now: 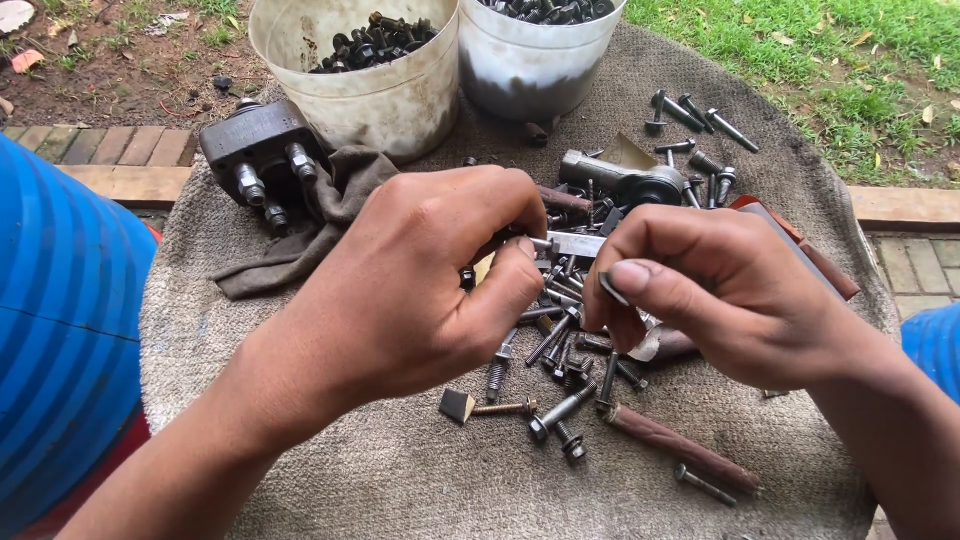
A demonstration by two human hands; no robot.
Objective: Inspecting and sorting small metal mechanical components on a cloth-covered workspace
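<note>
Head view: your two hands meet above a grey cloth (400, 480) strewn with hardware
Left hand (420, 290): curled, fingertips pinching a small bolt (541, 244) by its end
Right hand (720, 290): thumb and forefinger nipping a dark washer (611, 288), just beside that bolt
Done so far: two white buckets (380, 90) at the far edge already hold many dark bolts
Left to do: a loose pile of bolts (560, 350) lies under your hands; more bolts (690, 110) sit far right
Also near: dark metal block (255, 150) on a rag, far left
</note>
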